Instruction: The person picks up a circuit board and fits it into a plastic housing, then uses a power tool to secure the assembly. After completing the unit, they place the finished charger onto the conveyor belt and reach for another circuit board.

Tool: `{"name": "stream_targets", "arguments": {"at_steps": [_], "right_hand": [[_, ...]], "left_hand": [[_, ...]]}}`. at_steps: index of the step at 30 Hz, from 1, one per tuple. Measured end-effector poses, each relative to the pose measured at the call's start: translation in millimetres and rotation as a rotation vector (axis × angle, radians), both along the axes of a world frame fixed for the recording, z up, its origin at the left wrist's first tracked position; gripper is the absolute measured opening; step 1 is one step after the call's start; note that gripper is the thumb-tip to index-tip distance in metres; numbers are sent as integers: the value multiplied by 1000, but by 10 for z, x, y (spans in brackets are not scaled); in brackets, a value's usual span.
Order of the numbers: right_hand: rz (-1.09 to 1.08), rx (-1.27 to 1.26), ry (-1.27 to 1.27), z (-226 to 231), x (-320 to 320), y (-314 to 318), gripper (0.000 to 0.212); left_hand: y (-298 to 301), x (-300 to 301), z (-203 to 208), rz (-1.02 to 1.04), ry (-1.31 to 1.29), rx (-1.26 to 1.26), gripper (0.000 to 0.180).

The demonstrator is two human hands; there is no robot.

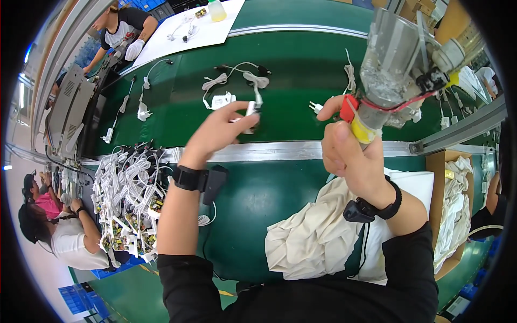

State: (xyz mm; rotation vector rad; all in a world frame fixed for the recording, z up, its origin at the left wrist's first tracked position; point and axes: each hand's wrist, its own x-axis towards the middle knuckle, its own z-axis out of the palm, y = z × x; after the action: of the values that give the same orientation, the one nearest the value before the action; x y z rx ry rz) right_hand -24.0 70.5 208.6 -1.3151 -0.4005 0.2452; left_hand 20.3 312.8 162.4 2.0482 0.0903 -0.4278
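Observation:
Over the green conveyor belt, my left hand (218, 132) pinches a white power adapter (251, 115) between thumb and fingers. Its white cord runs up to a bundled coil on the belt. My right hand (353, 159) is wrapped round the yellow-taped lower end of a hanging tool (383, 75). A clear plastic sleeve surrounds its upper part, and a red lever-like piece lies by my fingers. What the tool is cannot be made out. Another white adapter (222, 101) lies just beyond my left hand. Near my right hand is a two-pin plug adapter (316, 107).
Several corded adapters (143, 112) lie along the belt. A large heap of white cables and circuit boards (129, 199) stands at left. Cream cloth (318, 231) lies before me, beside a cardboard box (431, 161). A metal rail (280, 149) edges the belt. Co-workers sit nearby.

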Motion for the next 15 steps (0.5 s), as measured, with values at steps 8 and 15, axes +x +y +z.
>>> {"name": "stream_targets", "arguments": {"at_steps": [8, 15], "right_hand": [[-105, -6, -38, 53, 42, 39, 32], [-108, 15, -68, -51, 71, 49, 35]], "left_hand": [[-882, -752, -683, 33, 306, -1172, 36], [-1134, -991, -665, -113, 351, -1158, 34]]}}
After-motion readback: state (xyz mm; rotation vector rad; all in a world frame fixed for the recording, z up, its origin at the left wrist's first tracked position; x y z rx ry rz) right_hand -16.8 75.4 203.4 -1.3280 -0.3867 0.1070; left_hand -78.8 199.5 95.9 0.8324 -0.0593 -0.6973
